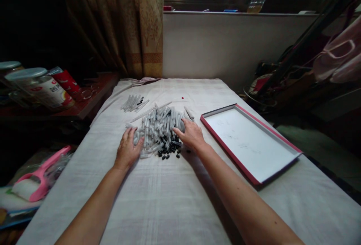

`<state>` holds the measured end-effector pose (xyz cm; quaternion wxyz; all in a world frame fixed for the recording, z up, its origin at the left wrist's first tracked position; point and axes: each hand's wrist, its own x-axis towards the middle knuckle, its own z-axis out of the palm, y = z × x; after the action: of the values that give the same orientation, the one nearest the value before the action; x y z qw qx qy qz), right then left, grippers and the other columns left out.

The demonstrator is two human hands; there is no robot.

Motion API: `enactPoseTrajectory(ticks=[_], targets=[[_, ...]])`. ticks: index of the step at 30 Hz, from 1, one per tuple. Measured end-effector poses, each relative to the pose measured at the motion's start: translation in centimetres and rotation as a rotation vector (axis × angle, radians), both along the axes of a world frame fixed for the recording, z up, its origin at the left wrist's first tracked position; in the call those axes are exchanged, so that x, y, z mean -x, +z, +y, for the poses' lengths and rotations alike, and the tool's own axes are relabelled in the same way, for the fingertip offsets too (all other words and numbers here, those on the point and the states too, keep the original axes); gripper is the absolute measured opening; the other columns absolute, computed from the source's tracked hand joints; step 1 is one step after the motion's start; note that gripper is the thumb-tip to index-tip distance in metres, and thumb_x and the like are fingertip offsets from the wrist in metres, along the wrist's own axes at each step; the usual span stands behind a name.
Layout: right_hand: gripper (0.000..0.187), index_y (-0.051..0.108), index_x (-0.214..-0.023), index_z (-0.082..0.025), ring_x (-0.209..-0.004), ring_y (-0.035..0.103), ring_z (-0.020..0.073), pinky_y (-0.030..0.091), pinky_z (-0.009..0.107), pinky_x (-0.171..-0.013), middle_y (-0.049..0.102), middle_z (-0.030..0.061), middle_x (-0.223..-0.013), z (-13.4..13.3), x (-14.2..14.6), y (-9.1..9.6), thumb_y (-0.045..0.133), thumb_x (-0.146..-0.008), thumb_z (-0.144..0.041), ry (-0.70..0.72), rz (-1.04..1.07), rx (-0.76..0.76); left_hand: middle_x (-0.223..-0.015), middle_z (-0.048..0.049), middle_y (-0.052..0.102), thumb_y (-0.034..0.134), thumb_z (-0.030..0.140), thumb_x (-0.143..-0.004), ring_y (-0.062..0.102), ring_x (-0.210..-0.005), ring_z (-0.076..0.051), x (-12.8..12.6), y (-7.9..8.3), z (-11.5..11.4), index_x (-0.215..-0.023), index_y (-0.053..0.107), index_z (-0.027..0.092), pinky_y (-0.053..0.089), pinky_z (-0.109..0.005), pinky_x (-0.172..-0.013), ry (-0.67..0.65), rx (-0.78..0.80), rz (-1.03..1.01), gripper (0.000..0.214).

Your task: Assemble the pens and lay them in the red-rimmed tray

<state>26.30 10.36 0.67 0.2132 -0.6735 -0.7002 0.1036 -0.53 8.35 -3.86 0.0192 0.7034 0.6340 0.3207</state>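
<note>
A heap of clear plastic pen barrels (159, 126) lies in the middle of a table covered with a white cloth (158, 200). Small black caps (168, 150) are scattered along the heap's near edge. My left hand (128, 150) rests flat at the heap's left side, fingers spread and touching the barrels. My right hand (191, 134) lies open on the heap's right side, fingers stretched over the barrels. A smaller bunch of barrels (132, 103) sits farther back on the left. Neither hand grips anything.
A shallow white tray with a red rim (278, 139) lies to the right of the heap. A tiny red piece (182, 97) lies behind it. Jars (42, 89) stand on a dark side table at left; a pink-handled roller (36, 183) lies lower left. A curtain (141, 26) hangs behind.
</note>
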Motion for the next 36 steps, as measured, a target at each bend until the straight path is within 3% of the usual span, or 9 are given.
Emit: enactPoseTrajectory(ticks=[6, 12, 18, 21, 24, 27, 31, 33, 36], targets=[[0.074, 0.049, -0.139, -0.017, -0.115, 0.06, 0.0326, 0.044, 0.045, -0.096, 0.065, 0.0164, -0.124, 0.7, 2.5, 1.5, 0.058, -0.08, -0.06, 0.056, -0.002, 0.089, -0.137, -0.0128, 0.051, 0.052, 0.053, -0.086, 0.049, -0.129, -0.029, -3.6, 1.9, 1.2, -0.136, 0.048, 0.022, 0.043, -0.044, -0.106, -0.052, 0.109, -0.039, 0.058], [0.083, 0.037, -0.147, -0.018, -0.118, 0.059, 0.0313, 0.045, 0.04, -0.096, 0.062, 0.0144, -0.13, 1.5, 3.3, 1.7, 0.068, -0.073, -0.038, 0.199, 0.094, 0.153, -0.134, -0.012, 0.05, 0.067, 0.052, -0.075, 0.054, -0.124, -0.03, -5.4, 3.4, 2.9, -0.142, 0.044, 0.025, 0.046, -0.043, -0.103, -0.11, 0.233, -0.142, 0.076], [0.089, 0.035, -0.149, -0.014, -0.126, 0.053, 0.0281, 0.042, 0.036, -0.103, 0.053, 0.0155, -0.141, 0.7, 2.8, 1.7, 0.065, -0.066, -0.011, 0.484, 0.167, 0.141, -0.131, -0.0072, 0.051, 0.064, 0.042, -0.078, 0.052, -0.125, -0.026, -3.5, 3.1, 1.6, -0.14, 0.046, 0.029, 0.045, -0.039, -0.104, -0.174, 0.131, -0.167, 0.067], [0.087, 0.036, -0.149, -0.019, -0.129, 0.05, 0.0249, 0.04, 0.035, -0.105, 0.051, 0.0119, -0.144, 0.7, 2.0, 1.4, 0.06, -0.067, -0.004, 0.607, 0.137, 0.142, -0.13, -0.0076, 0.053, 0.058, 0.04, -0.082, 0.054, -0.124, -0.027, -1.8, 3.1, 0.7, -0.138, 0.049, 0.029, 0.047, -0.04, -0.102, -0.067, 0.13, -0.08, 0.059], [0.079, 0.041, -0.147, -0.025, -0.127, 0.052, 0.024, 0.041, 0.037, -0.105, 0.051, 0.0094, -0.143, 0.6, 0.7, 1.0, 0.058, -0.072, -0.005, 0.536, 0.064, 0.106, -0.137, -0.0099, 0.05, 0.054, 0.041, -0.086, 0.052, -0.127, -0.028, -0.5, 3.1, -0.4, -0.138, 0.049, 0.027, 0.047, -0.041, -0.102, -0.039, 0.146, 0.01, 0.054], [0.069, 0.044, -0.145, -0.023, -0.129, 0.05, 0.0272, 0.039, 0.042, -0.105, 0.046, 0.014, -0.146, -0.7, -1.0, 0.7, 0.063, -0.079, -0.019, 0.447, 0.02, 0.06, -0.147, -0.0119, 0.044, 0.056, 0.048, -0.085, 0.046, -0.133, -0.031, 0.0, 2.9, -2.0, -0.141, 0.046, 0.027, 0.042, -0.047, -0.106, -0.154, 0.154, 0.139, 0.06], [0.083, 0.045, -0.145, -0.024, -0.139, 0.034, 0.0362, 0.031, 0.054, -0.108, 0.035, 0.0192, -0.153, -3.9, -2.3, 0.2, 0.076, -0.071, -0.046, 0.498, -0.064, 0.054, -0.157, -0.0126, 0.029, 0.07, 0.048, -0.076, 0.03, -0.142, -0.037, -0.6, 2.5, -3.8, -0.143, 0.043, 0.032, 0.032, -0.057, -0.11, -0.311, 0.137, 0.326, 0.074], [0.087, 0.046, -0.144, -0.024, -0.142, 0.028, 0.0386, 0.028, 0.057, -0.109, 0.032, 0.0198, -0.155, -4.7, -2.1, -0.3, 0.077, -0.068, -0.052, 0.518, -0.118, 0.057, -0.158, -0.013, 0.027, 0.072, 0.046, -0.076, 0.027, -0.144, -0.038, -1.5, 2.5, -3.7, -0.142, 0.045, 0.033, 0.03, -0.058, -0.111, -0.35, 0.126, 0.363, 0.073], [0.077, 0.046, -0.144, -0.02, -0.139, 0.035, 0.0363, 0.032, 0.053, -0.108, 0.036, 0.0213, -0.152, -3.9, -1.2, -1.0, 0.071, -0.077, -0.047, 0.425, -0.138, 0.012, -0.155, -0.0145, 0.032, 0.069, 0.04, -0.08, 0.03, -0.142, -0.038, -3.4, 2.7, -2.0, -0.135, 0.054, 0.03, 0.032, -0.058, -0.11, -0.338, 0.105, 0.361, 0.059]])
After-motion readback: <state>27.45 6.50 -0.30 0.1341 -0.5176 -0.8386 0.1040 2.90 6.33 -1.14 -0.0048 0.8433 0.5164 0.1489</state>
